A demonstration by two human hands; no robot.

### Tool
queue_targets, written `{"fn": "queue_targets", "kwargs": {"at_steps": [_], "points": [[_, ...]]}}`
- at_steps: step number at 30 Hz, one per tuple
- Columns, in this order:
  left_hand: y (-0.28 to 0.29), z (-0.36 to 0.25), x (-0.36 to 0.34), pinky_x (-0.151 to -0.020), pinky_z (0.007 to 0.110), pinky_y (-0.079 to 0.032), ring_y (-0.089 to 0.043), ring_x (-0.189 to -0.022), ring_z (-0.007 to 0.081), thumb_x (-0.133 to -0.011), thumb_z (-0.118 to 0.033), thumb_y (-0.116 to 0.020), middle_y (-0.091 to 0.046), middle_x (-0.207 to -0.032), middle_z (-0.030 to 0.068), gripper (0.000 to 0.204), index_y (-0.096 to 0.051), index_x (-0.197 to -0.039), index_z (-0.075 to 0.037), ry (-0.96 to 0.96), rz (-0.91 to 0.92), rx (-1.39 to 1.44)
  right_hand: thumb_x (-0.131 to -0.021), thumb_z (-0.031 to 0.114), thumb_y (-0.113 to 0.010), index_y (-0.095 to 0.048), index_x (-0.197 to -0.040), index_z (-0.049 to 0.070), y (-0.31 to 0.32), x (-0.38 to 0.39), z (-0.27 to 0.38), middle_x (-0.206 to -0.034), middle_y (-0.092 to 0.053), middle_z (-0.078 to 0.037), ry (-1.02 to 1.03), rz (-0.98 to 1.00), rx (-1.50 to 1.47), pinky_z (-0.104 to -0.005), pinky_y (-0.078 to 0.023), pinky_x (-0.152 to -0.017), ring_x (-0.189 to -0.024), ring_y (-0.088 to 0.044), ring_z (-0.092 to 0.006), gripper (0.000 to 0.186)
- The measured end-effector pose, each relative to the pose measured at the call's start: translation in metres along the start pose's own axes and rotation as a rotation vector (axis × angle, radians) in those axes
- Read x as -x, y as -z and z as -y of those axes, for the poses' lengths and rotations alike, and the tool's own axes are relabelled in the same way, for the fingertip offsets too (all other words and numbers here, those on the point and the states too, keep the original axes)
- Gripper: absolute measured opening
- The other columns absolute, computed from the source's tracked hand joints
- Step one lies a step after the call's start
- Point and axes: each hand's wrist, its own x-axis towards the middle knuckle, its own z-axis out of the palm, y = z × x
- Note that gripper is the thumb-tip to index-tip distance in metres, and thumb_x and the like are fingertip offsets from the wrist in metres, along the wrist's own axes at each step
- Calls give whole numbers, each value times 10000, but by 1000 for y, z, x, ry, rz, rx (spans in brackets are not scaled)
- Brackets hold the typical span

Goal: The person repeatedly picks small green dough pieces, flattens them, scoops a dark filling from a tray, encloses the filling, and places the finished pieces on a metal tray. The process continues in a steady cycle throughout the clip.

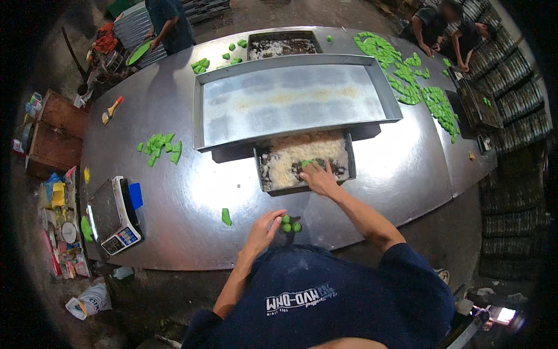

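My right hand (317, 177) is inside a dark tray (261, 174) of pale powder (279, 163), fingers spread, with a green dough piece (308, 163) under the fingertips. My left hand (264, 230) is at the near side of the steel table (174, 209), its fingers loosely bent and apart beside a small cluster of green balls (286, 227); whether they touch a ball is unclear. A single flat green piece (226, 216) lies to their left. Behind the powder tray, overlapping its far side, is a large shallow metal pan (290, 93).
A digital scale (116, 218), brush (110, 110) and green pieces (157, 148) are on the left; more pieces (407, 81) cover the right. Another dark tray (282, 43) stands behind the pan. People (168, 26) (436, 32) stand across the table. Wooden boxes (61, 134) sit beyond the left edge.
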Motion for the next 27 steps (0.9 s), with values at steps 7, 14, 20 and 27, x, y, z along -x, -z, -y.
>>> {"fn": "queue_targets", "kwargs": {"at_steps": [7,14,20,27], "points": [[12,-2,-33,-914,359,-521,-679,-1050,282,-1041,-164,-529,-704,-1120,149,280,-644,-1249,-14,-37,-36,55,-1091,446,-261,-609,-1303,80,11,-16,21,-1328,-622,-153,151,43,37,-615,-204,-1181,-1323,-511,-317,548],[17,-16,-53,-949,326,-499,-661,-1064,196,-1055,-159,-496,-694,-1168,127,305,-619,-1276,13,33,-108,223,-1088,447,-249,-657,-1185,124,2,-30,28,-1190,-677,-207,27,124,-65,-624,-268,-1137,-1154,-623,-372,529],[12,-35,-79,-935,305,-501,-642,-996,165,-1080,-170,-452,-679,-1128,108,321,-595,-1318,-7,91,-296,494,-1047,502,-373,-645,-1150,56,-8,-25,32,-1106,-686,-246,-50,18,-357,-564,-361,-1065,-1127,-617,-418,532],[14,-38,-97,-1079,361,-402,-488,-1284,247,-997,-76,-507,-461,-1456,147,542,-371,-1521,-92,78,-207,265,-1042,482,-474,-622,-1184,58,52,-11,31,-1164,-670,-102,-239,8,-1838,-369,-472,-938,-1077,-623,-200,471]]}}
